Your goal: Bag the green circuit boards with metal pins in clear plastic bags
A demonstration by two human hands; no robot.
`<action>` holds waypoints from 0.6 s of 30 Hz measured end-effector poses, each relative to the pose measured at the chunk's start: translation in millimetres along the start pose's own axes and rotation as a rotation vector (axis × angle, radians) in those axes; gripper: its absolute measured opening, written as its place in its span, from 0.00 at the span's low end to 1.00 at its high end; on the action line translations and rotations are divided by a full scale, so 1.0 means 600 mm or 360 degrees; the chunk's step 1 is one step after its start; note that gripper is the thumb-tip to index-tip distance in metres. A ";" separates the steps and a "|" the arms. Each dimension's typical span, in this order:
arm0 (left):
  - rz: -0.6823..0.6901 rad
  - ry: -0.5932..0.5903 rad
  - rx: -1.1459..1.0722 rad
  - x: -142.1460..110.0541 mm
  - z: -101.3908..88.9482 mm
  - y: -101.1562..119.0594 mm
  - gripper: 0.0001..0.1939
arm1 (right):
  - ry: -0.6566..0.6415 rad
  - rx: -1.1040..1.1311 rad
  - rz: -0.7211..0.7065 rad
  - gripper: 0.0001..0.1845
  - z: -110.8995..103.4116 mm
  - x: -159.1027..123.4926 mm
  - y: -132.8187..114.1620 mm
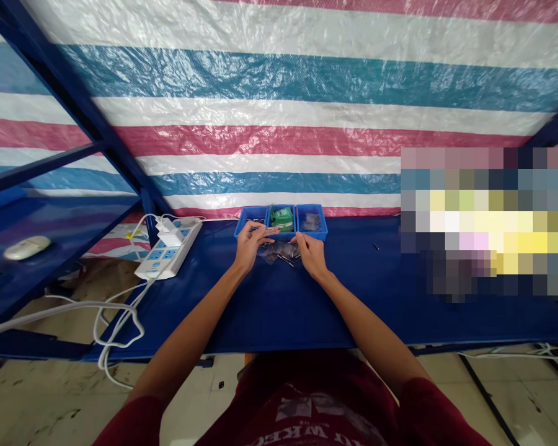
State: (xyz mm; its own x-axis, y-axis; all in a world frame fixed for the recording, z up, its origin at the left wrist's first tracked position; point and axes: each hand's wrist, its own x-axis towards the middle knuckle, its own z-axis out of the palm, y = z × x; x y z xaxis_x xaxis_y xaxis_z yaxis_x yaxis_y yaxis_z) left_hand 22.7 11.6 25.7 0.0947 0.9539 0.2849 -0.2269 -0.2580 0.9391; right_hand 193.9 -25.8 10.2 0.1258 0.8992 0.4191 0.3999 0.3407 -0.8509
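Observation:
My left hand (248, 249) is closed, with a small thin shiny piece (270, 230) at its fingertips; its kind is too small to tell. My right hand (312, 253) has its thumb and finger pinched together, and what it grips, if anything, I cannot make out. Between the hands lie clear plastic bags (268, 254) and several thin dark and shiny pieces (286, 260). Just behind stand three blue bins: the left bin (237, 227), partly hidden by my left hand, the middle bin (286, 236) with green packets (281, 217), and the right bin (323, 234) with clear packets (312, 221).
A white power strip (171, 254) with plugged-in chargers (168, 232) and loose white cables (121, 306) sits left on the blue table (279, 316). A small dark piece (376, 246) lies to the right, beside a blurred-out area. Striped sheeting (279, 142) hangs behind; a mouse (28, 247) rests far left.

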 end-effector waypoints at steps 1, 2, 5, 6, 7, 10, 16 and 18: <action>0.0005 -0.0005 0.0006 0.001 -0.002 0.000 0.15 | -0.0005 -0.0005 -0.0005 0.29 0.000 0.000 0.000; 0.0021 -0.0024 0.0031 0.001 -0.004 -0.001 0.15 | -0.0009 -0.0007 -0.0008 0.29 0.001 0.000 0.001; 0.0113 -0.0174 0.0319 0.001 -0.010 -0.001 0.14 | -0.0015 -0.0006 -0.0018 0.29 0.002 0.000 0.003; 0.0154 -0.0250 0.0496 0.000 -0.011 0.000 0.14 | -0.0013 -0.0009 -0.0021 0.29 0.002 0.000 0.004; 0.0206 -0.0330 0.0689 -0.001 -0.012 0.001 0.15 | -0.0008 -0.0016 -0.0022 0.29 0.002 0.000 0.005; 0.0386 -0.0547 0.1114 -0.005 -0.012 0.004 0.16 | 0.0011 -0.0031 -0.0038 0.28 0.001 0.000 0.005; 0.0278 -0.0469 0.1016 -0.010 -0.010 0.001 0.16 | 0.0013 -0.0038 -0.0056 0.24 -0.003 0.002 0.003; 0.0199 -0.0428 0.0897 -0.010 -0.010 0.001 0.16 | -0.0041 -0.0041 -0.0094 0.20 -0.002 0.001 0.004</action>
State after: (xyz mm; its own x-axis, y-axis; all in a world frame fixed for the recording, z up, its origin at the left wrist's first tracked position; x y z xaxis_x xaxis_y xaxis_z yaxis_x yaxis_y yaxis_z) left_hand 16.1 6.4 23.5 0.3572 0.8582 0.3686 0.2858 -0.4761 0.8317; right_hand 195.7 -24.7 9.0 0.0779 0.8847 0.4596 0.4290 0.3864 -0.8165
